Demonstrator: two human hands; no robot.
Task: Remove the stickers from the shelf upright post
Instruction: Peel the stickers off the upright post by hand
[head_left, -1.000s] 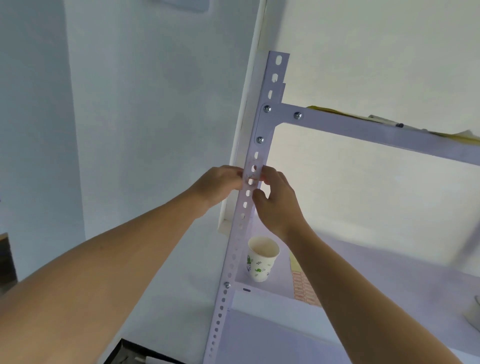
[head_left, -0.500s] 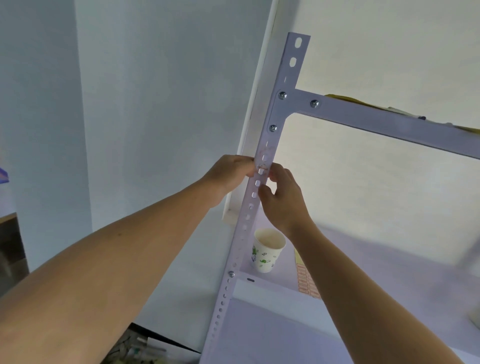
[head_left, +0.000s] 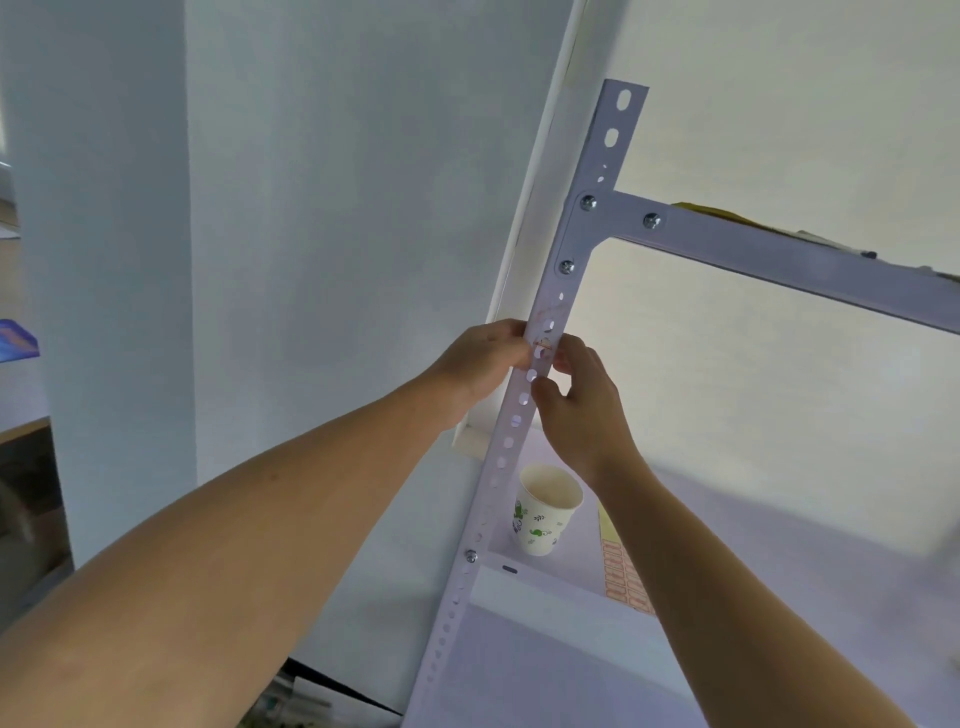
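Post: the perforated shelf upright post (head_left: 524, 397) is slanting up through the middle of the view, bolted at its top to a crossbar (head_left: 779, 254) running off toward 3 o'clock.
Sticker: a small reddish sticker (head_left: 543, 343) is sitting on the post's face between two holes, at about 12 o'clock from the right thumb; fainter reddish marks, possibly residue, are showing just above it.
Left hand: the left hand (head_left: 480, 358) is reaching in from 9 o'clock, its fingers (head_left: 511, 332) closing together against the post's edge right at the sticker.
Right hand: the right hand (head_left: 579, 397) is bracing the post from 3 o'clock, its fingers curling around the far flange and clamping on it just beside the sticker.
Grip on the sticker: whether a corner is already lifting cannot be told at this size.
Shelf below: a paper cup (head_left: 545, 512) is standing at 6 o'clock from the hands, next to an orange sticker sheet (head_left: 621, 569).
Risk: the sticker is likely tearing or leaving glue behind if pulled too fast or too steeply.
Second risk: a pinch this small is apt to slip off, and the hole edges could be scraping a fingertip.
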